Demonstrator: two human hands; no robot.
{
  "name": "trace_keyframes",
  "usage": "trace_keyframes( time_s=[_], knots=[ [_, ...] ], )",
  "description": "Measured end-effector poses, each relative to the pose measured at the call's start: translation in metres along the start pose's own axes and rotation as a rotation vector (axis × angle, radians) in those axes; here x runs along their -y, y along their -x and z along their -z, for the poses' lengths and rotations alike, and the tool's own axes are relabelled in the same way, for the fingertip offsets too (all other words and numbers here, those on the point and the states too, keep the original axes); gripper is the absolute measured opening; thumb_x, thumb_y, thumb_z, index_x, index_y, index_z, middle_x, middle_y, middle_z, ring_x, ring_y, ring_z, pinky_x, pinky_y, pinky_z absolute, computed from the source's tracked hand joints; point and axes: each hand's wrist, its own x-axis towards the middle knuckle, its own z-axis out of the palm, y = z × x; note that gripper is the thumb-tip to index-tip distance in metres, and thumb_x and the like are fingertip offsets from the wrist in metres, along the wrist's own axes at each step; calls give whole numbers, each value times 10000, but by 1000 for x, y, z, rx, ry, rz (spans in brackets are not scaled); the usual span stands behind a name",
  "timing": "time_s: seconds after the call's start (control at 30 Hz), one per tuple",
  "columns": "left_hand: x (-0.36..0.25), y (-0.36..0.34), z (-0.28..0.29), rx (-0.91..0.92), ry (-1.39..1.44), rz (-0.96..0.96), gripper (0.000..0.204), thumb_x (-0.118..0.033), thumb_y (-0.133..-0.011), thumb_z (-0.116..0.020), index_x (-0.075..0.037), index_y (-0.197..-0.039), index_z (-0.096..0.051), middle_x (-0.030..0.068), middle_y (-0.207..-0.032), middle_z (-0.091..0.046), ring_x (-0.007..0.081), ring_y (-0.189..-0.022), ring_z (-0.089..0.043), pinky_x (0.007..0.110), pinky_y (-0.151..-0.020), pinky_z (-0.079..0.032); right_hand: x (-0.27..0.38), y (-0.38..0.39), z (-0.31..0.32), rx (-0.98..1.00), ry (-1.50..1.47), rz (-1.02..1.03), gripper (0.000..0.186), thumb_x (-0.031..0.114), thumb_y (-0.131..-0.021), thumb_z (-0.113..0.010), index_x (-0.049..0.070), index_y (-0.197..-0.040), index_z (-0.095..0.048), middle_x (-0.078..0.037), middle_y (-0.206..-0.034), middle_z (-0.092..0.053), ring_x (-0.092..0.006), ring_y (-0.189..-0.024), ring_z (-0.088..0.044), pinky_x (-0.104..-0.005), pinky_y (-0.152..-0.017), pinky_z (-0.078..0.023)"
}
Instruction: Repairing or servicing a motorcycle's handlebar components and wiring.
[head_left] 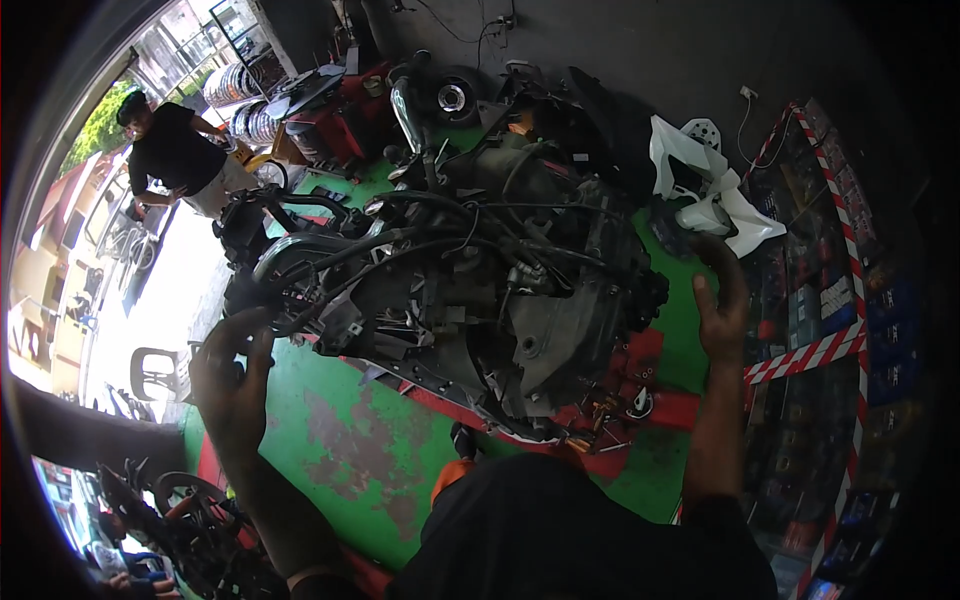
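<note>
A partly stripped motor scooter [450, 270] stands in front of me, its dark frame, cables and bodywork exposed. My left hand [232, 375] is raised beside the scooter's left end, fingers curved and thumb apart. Dark patches show between thumb and fingers, but I make out no held thing. Off the scooter's right end, my right hand [722, 300] is up with bent fingers and the thumb away from them, nothing in it. Chrome-like curved tubing [405, 115] rises on the scooter's far side.
Loose tools [600, 425] lie on the red platform [675, 408] by the scooter's near right. White fairing panels [700, 180] stand at the far right, near shelves edged with red-white tape [800, 352]. Another person [180, 150] stands at the left opening. A wheel [452, 95] rests behind.
</note>
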Motion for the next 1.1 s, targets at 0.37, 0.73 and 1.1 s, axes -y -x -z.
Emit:
trace_keyframes(
  time_s=[0.37,0.73,1.1],
  knots=[
    [72,-57,47,12,-169,8,284,-168,-956,-717,32,-1159,-708,150,-1000,-738,224,-917,-704,369,-849,-550,85,-153,-170,725,638,28,324,212,-954,-655,33,-1218,-708,-191,-1193,-717,-388,-1106,-678,-475,-971,-531],
    [161,-38,84,529,151,99,603,-312,-943,-741,87,-1352,-549,187,-1040,-692,215,-887,-672,363,-801,-556,109,-140,-168,783,459,-52,281,161,-970,-669,17,-1206,-720,-194,-1132,-745,-326,-1072,-718,-417,-939,-534],
    [156,-43,78,393,62,-55,358,-147,-895,-729,69,-1175,-668,131,-1063,-692,173,-849,-621,315,-733,-511,94,-133,-175,704,365,-74,252,113,-982,-644,16,-1203,-718,-168,-1108,-756,-261,-1058,-720,-384,-933,-534]
  ],
)
